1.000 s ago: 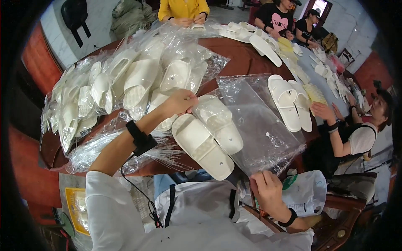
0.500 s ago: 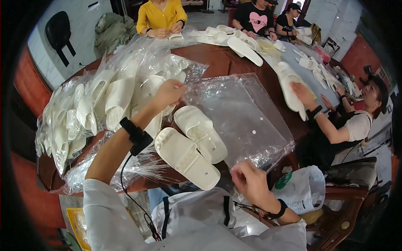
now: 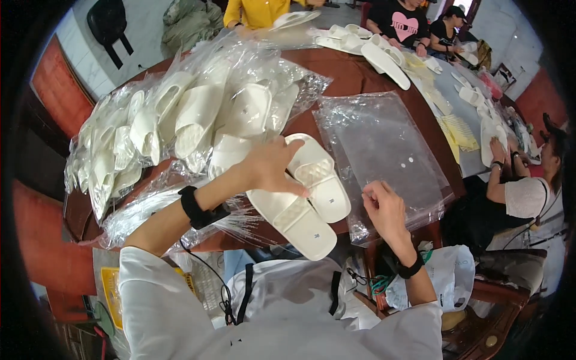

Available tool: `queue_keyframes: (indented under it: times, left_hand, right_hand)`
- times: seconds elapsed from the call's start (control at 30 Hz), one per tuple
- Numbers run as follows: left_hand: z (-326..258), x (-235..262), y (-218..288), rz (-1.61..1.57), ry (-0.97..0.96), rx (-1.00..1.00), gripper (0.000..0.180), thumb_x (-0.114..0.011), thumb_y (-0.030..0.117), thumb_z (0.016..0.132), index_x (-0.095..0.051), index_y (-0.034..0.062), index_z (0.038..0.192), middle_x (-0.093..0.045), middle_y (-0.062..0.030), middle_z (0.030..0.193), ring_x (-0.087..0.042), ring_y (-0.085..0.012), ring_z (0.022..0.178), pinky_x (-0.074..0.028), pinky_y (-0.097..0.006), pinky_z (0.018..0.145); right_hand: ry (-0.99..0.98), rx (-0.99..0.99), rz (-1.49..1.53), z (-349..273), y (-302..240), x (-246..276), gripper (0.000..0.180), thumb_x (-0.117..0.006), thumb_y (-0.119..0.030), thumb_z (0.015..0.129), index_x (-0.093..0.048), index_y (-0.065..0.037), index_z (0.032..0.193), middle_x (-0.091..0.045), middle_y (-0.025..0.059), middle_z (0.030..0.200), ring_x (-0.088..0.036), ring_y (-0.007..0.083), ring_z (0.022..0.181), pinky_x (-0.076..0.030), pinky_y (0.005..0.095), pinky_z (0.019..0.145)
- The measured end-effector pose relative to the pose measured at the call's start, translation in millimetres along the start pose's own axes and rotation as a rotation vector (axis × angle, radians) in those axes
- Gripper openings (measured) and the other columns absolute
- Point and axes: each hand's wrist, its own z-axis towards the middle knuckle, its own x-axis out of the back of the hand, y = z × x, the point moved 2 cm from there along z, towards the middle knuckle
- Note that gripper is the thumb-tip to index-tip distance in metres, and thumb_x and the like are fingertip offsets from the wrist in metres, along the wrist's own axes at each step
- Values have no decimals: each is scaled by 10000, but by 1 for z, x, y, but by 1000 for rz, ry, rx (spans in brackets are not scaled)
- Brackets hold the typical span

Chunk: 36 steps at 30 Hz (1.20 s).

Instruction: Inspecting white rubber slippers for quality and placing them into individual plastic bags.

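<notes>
Two cream-white slippers lie overlapping in front of me, the left slipper (image 3: 298, 225) partly under my left hand and the right slipper (image 3: 327, 195) beside it. My left hand (image 3: 270, 168) spans their far ends, thumb and fingers spread apart; it touches or hovers just over them, not gripping. A clear plastic bag (image 3: 393, 138) lies flat to the right of the pair. Over its near left part my right hand (image 3: 386, 210) has its fingers curled together. Whether bag film is pinched in them is hidden.
A heap of bagged slippers (image 3: 198, 114) fills the left of the brown table (image 3: 342, 69). Thin clear strips (image 3: 234, 225) lie in front of it. More slippers (image 3: 384, 63) rest at the far side, where other people work. A white carrier bag (image 3: 447, 279) stands by a chair at right.
My left hand has left the bag's far corner and come over the slippers. The bag now lies flatter. The co-worker on the right has drawn back with a slipper.
</notes>
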Motion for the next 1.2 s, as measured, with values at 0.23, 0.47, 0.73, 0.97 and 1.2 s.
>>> queue_keyframes:
  times: [0.23, 0.47, 0.73, 0.97, 1.2]
  left_hand:
    - [-23, -33, -12, -47, 28, -193, 929, -736, 396, 704, -264, 195, 1479, -355, -289, 1361, -437, -438, 1217, -393, -449, 1005]
    - [-27, -43, 3, -23, -82, -26, 659, -666, 265, 718, -477, 85, 1323, -304, -304, 1400, -421, -455, 1223, -388, -466, 1019]
    - [-34, -50, 0, -33, 69, -98, 666, -693, 222, 706, -466, 9, 1295, -325, -259, 1421, -446, -414, 1201, -415, -431, 1000]
    - [-71, -33, -20, -265, 169, -178, 897, -800, 303, 690, -342, 68, 1425, -281, -227, 1473, -365, -414, 1301, -323, -409, 1088]
    - [-120, -31, -33, -371, 305, -37, 899, -803, 303, 718, -318, 1, 1413, -417, -241, 1366, -435, -408, 1237, -376, -404, 1023]
  right_hand:
    - [-78, -12, -1, -4, -4, -6, 167, -681, -141, 816, -573, -73, 925, -602, 100, 834, -620, 290, 646, -480, 402, 585]
    - [-124, -58, 26, -10, -4, -9, 215, -684, -150, 823, -579, -55, 984, -590, 133, 856, -609, 293, 649, -481, 399, 598]
    - [-122, -60, -2, -11, -7, -10, 234, -679, -151, 825, -581, -49, 1011, -570, 139, 876, -594, 309, 687, -474, 407, 615]
    - [1, 40, 8, -15, -52, -9, 208, -676, -122, 822, -583, -41, 990, -530, 133, 880, -572, 336, 783, -457, 405, 659]
    - [-96, 141, 126, 0, -95, -45, 330, -684, -133, 805, -569, -29, 1096, -550, 139, 925, -580, 345, 840, -475, 410, 701]
